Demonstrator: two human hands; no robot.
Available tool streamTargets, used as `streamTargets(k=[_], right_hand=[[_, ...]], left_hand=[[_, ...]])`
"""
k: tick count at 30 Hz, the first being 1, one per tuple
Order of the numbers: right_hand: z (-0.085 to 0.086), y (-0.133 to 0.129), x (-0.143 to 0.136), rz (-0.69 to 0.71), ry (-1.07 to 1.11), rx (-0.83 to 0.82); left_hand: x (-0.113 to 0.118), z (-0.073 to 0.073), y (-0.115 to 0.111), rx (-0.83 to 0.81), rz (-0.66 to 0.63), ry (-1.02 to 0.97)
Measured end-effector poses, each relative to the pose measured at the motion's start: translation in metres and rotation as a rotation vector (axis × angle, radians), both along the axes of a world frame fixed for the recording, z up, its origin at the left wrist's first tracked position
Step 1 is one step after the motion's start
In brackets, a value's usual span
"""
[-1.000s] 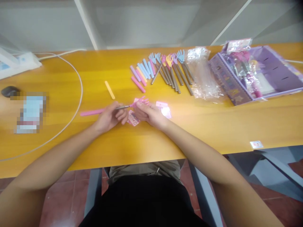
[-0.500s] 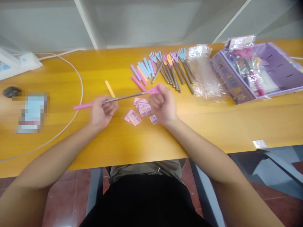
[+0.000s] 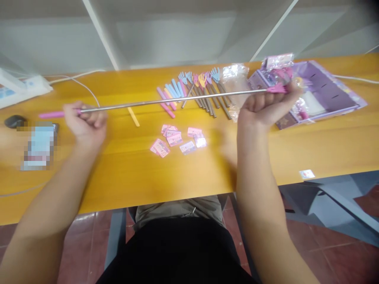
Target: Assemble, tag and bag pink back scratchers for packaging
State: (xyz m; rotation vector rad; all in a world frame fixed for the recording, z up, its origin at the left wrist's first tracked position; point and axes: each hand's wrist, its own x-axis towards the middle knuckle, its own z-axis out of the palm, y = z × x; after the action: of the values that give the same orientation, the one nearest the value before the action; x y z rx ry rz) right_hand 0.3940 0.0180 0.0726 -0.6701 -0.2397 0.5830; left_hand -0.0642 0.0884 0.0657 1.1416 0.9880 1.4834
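The left hand (image 3: 85, 123) curls snugly round the pink handle (image 3: 51, 115), while the right hand (image 3: 262, 108) grasps the pink plastic claw head (image 3: 276, 89) at the opposite end of one back scratcher (image 3: 177, 100). Its slim, shiny metal rod spans straight between them, above the table (image 3: 192, 177) and beyond the flat, glossy printed cards (image 3: 174, 138). Left of the cards lies a smooth yellow tube (image 3: 134, 117). Past them, similar pastel tubes (image 3: 177, 88) cluster beside short metal-stemmed scratchers (image 3: 202, 80) with splayed, hand-shaped heads. Farther right of the cards come crinkled clear bags (image 3: 235, 73), then a slotted purple box (image 3: 331, 85) containing plastic-wrapped pieces.
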Motion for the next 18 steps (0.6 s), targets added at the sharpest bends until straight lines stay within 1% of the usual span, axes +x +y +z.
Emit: streamTargets(k=[2, 4, 6, 8, 10, 12, 13, 15, 16, 18], right_hand=[[0.012, -0.011, 0.010, -0.080, 0.086, 0.016], [0.016, -0.018, 0.020, -0.098, 0.150, 0.057], [0.015, -0.019, 0.025, -0.088, 0.207, 0.110], [0.011, -0.016, 0.024, -0.092, 0.260, 0.151], [0.007, -0.011, 0.021, -0.092, 0.317, 0.161], [0.002, -0.007, 0.017, -0.056, 0.346, 0.151], [-0.002, -0.006, 0.017, -0.021, 0.326, 0.141], [-0.014, -0.002, 0.021, 0.024, 0.215, 0.107], [-0.021, 0.000, 0.025, 0.047, 0.134, 0.064], [-0.037, 0.007, 0.036, 0.109, -0.064, -0.086]], left_hand=[[-0.009, 0.000, 0.008, 0.013, 0.085, -0.011], [-0.010, -0.004, 0.011, -0.014, 0.066, -0.082], [-0.002, -0.011, 0.010, -0.063, 0.023, -0.180], [0.007, -0.016, 0.008, -0.108, 0.017, -0.264], [0.012, -0.019, 0.006, -0.143, 0.021, -0.306], [0.011, -0.018, 0.007, -0.156, 0.013, -0.319], [0.009, -0.018, 0.009, -0.152, 0.013, -0.322], [0.004, -0.018, 0.013, -0.142, 0.030, -0.332], [0.002, -0.019, 0.015, -0.142, 0.037, -0.336], [-0.002, -0.023, 0.019, -0.157, 0.020, -0.332]])
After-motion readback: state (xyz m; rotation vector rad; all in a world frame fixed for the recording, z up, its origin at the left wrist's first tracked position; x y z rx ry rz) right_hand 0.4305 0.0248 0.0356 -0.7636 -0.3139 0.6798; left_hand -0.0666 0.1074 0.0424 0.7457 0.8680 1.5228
